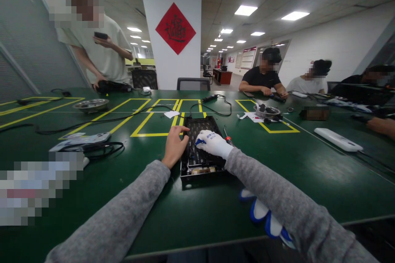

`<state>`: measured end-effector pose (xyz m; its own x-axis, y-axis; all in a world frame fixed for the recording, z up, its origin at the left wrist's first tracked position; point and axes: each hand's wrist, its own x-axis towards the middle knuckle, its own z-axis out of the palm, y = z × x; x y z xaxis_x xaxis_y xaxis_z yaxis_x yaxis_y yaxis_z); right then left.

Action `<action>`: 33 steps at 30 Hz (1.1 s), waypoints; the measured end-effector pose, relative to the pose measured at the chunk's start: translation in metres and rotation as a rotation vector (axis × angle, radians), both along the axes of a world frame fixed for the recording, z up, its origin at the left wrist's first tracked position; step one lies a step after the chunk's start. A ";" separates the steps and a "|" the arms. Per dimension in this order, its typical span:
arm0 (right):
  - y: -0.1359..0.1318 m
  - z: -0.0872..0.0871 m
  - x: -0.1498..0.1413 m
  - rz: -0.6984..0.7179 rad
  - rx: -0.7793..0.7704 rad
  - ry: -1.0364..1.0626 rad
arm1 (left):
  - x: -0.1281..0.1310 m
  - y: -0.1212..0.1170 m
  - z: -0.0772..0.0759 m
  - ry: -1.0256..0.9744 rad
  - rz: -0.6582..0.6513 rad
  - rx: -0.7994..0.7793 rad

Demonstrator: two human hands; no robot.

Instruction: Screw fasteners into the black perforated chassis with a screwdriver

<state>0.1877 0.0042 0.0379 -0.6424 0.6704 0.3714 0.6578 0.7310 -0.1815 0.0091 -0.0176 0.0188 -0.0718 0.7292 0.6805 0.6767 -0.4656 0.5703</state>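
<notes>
A black rectangular case [182,174] lies on the green table in front of me, with a dark panel with a dotted pattern [194,125] inside it. My bare left hand [175,146] grips the case's left wall, its thumb and fingers bent over the edge. A white glove with blue fingertips covers my right hand [211,144], which rests over the panel with its fingers curled. Whatever it holds, if anything, is hidden. Right of the case lies a screwdriver with a red handle [228,139], partly behind my right hand. A pale strip [202,171] shows at the case's near end.
A spare glove [259,210] lies near the table's front edge, under my right forearm. Metal dishes stand at left [91,105] and right [267,111]. A white power strip [338,139] and black cables [92,122] lie about. Several people are around the table.
</notes>
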 end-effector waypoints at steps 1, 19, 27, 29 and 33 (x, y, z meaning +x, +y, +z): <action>-0.001 0.001 0.000 -0.013 0.012 0.024 | 0.002 -0.003 0.002 0.027 -0.026 0.000; -0.007 0.010 0.000 -0.037 -0.057 0.274 | 0.008 -0.012 0.007 0.060 -0.260 -0.216; -0.004 0.011 -0.001 0.146 -0.029 0.289 | 0.006 -0.008 0.008 0.164 -0.252 -0.178; -0.004 0.010 -0.002 0.194 -0.034 0.332 | 0.005 -0.007 0.007 0.157 -0.252 -0.175; -0.001 0.007 -0.001 0.187 -0.066 0.422 | 0.005 -0.006 0.006 0.161 -0.221 -0.170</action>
